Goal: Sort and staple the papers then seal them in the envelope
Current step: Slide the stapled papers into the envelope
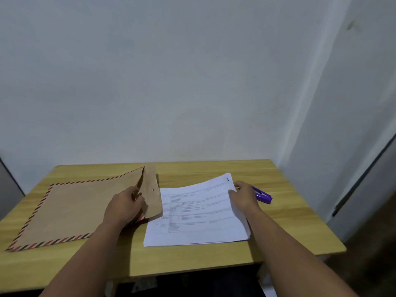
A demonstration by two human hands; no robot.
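A large brown envelope (70,209) with a red and black striped border lies flat on the left of the wooden table (192,256). My left hand (124,207) grips its open mouth at the right end, where the flap (152,191) stands lifted. A stack of white printed papers (199,213) lies to the right of the envelope, its top sheet marked "1". My right hand (243,196) pinches the far right edge of the stack and raises that corner. A purple stapler (263,195) lies just behind my right hand, partly hidden by it.
A pale wall rises right behind the table's far edge. The table's right edge drops off near the stapler, with a dark floor and a door frame (362,179) beyond. The near table edge runs below my forearms.
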